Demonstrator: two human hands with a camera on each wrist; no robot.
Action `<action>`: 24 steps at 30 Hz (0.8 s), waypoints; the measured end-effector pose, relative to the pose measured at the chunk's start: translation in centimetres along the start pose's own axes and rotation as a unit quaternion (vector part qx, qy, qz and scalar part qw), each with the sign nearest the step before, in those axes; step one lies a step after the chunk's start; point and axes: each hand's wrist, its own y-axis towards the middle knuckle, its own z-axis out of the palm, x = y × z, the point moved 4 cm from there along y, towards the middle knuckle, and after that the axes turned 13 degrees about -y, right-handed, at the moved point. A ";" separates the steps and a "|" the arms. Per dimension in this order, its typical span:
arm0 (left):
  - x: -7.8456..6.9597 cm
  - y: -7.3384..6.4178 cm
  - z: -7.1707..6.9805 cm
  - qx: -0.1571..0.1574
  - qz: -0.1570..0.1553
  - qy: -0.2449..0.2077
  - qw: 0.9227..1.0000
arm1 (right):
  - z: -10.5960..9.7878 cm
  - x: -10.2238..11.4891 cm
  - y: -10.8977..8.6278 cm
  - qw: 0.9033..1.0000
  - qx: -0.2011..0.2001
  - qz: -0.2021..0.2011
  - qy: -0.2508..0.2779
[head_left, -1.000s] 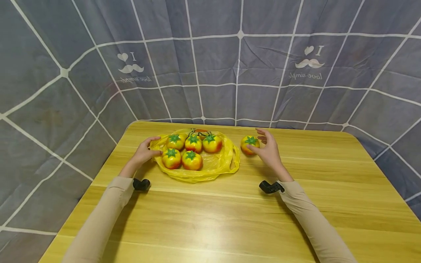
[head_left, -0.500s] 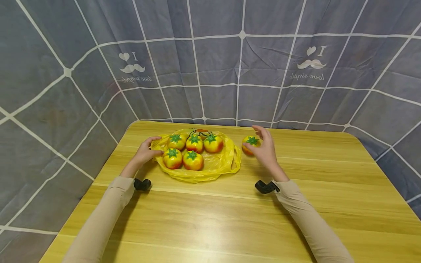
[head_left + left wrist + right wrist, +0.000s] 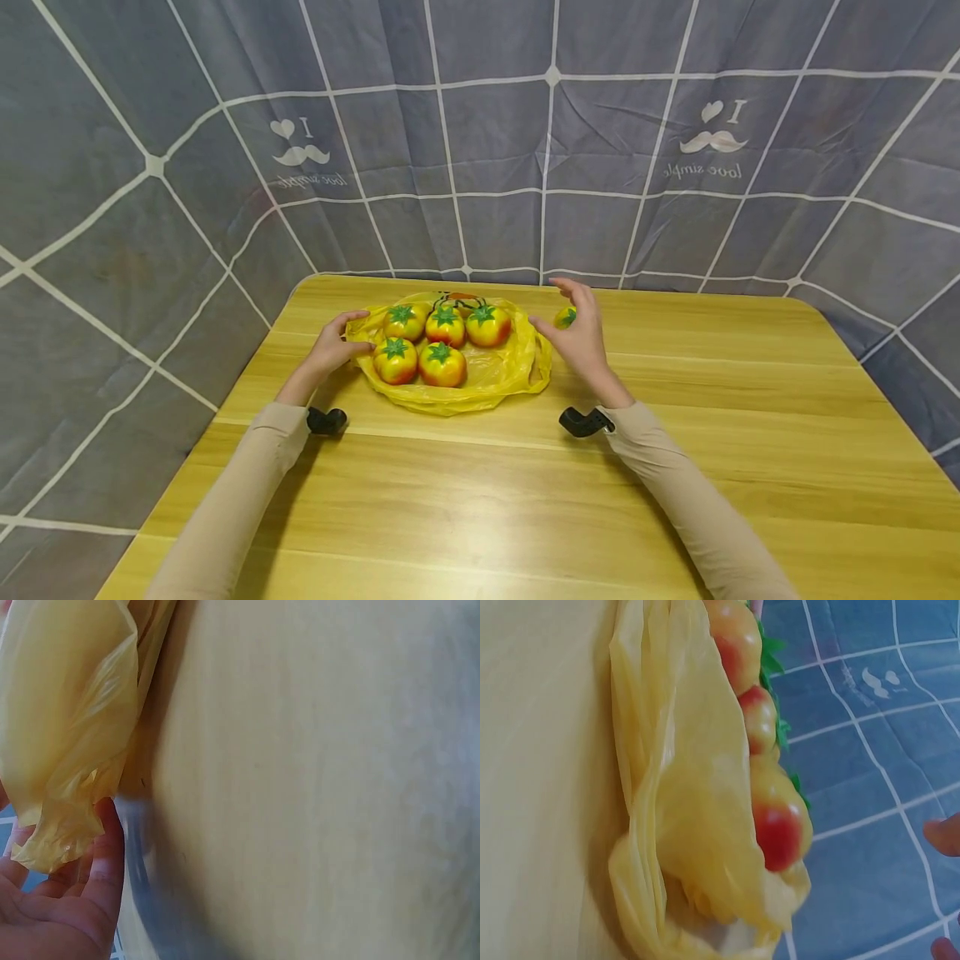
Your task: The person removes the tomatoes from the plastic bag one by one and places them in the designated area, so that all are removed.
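Observation:
A yellow plastic bag [image 3: 487, 371] lies spread on the table, with several yellow-red tomatoes [image 3: 442, 365] with green star-shaped tops sitting on it. My left hand [image 3: 330, 348] holds the bag's left end; in the left wrist view, crumpled plastic [image 3: 60, 840] sits between thumb and fingers. My right hand [image 3: 581, 346], thumb and fingers spread apart and holding nothing, hovers by the bag's right end. Behind it is a lone tomato [image 3: 566, 317], partly hidden by the hand. The right wrist view shows the bag's side [image 3: 697, 795] and only fingertips [image 3: 945, 835] of that hand.
The wooden table [image 3: 465, 483] reaches the grey curtain [image 3: 495, 150] with white grid lines at its back and left. Black wrist mounts [image 3: 587, 422] stick out from both sleeves. The bag's handle loop [image 3: 542, 367] lies at its right end.
My right hand has moved left, from around the lone tomato to the bag's right edge, leaving that tomato on the table behind it. The left hand stays at the bag's left end.

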 end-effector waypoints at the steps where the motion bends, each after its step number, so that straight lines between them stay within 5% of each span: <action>1: 0.0 0.0 0.0 -0.001 -0.001 0.000 1.000 | 0.2 0.2 0.0 1.000 0.001 -0.002 0.000; 15: -0.1 0.0 0.1 0.004 0.002 -0.010 1.000 | 3.3 1.6 0.8 0.999 0.032 -0.009 0.017; 24: 0.1 0.1 0.0 0.004 0.001 -0.005 1.000 | 5.3 2.1 0.9 0.995 0.088 0.013 0.039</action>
